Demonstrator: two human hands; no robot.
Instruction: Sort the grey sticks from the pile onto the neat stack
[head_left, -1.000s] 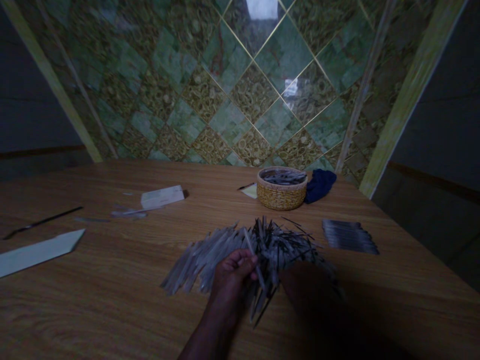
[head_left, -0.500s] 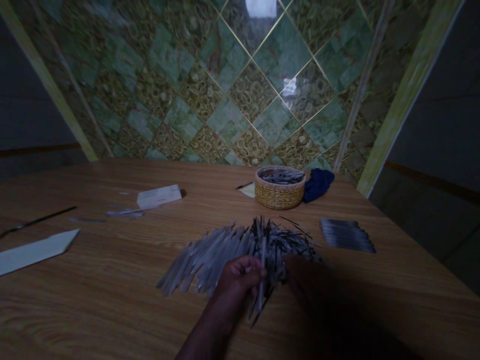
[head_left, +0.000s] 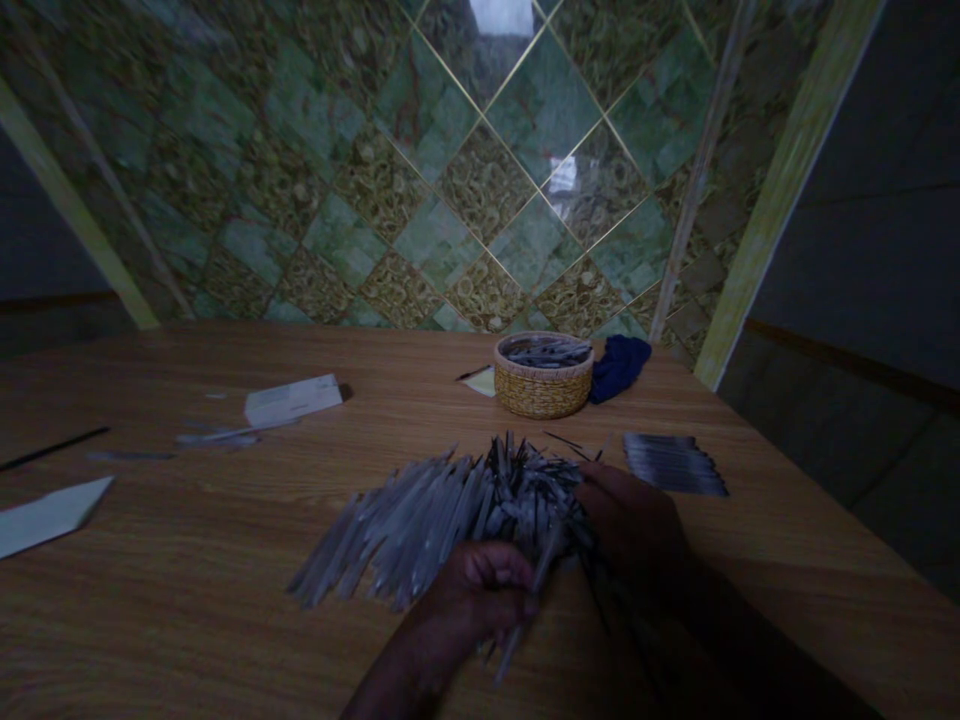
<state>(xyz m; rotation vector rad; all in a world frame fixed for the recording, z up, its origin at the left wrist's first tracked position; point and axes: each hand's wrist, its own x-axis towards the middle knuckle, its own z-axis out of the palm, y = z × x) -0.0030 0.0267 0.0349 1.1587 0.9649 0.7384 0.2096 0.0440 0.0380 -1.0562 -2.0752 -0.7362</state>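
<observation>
Between the thumb and fingers of my left hand point(head_left: 491, 590) is a slim translucent sleeve point(head_left: 551, 555), slanting down toward me. A wide fanned pile of similar pale sleeves point(head_left: 420, 510) lies just beyond and left of it. At the pile's right end thin black sticks point(head_left: 517, 460) are jumbled together with pale ones. My right hand point(head_left: 634, 515) reaches over this right end, its fingers down among the sticks. Deep shadow hides its fingertips and whatever they may hold.
Behind the pile stands a woven basket point(head_left: 544, 390) full of similar strips, with a dark blue cloth point(head_left: 621, 368) beside it. A neat row of sleeves point(head_left: 673, 463) lies to the right. Toward the left are a white box point(head_left: 292, 399), a pale card point(head_left: 52, 515) and a black stick point(head_left: 56, 448).
My right hand has moved up and forward onto the pile's right end. The sleeve in my left hand has tipped from nearly upright to a rightward slant. The view has turned slightly right.
</observation>
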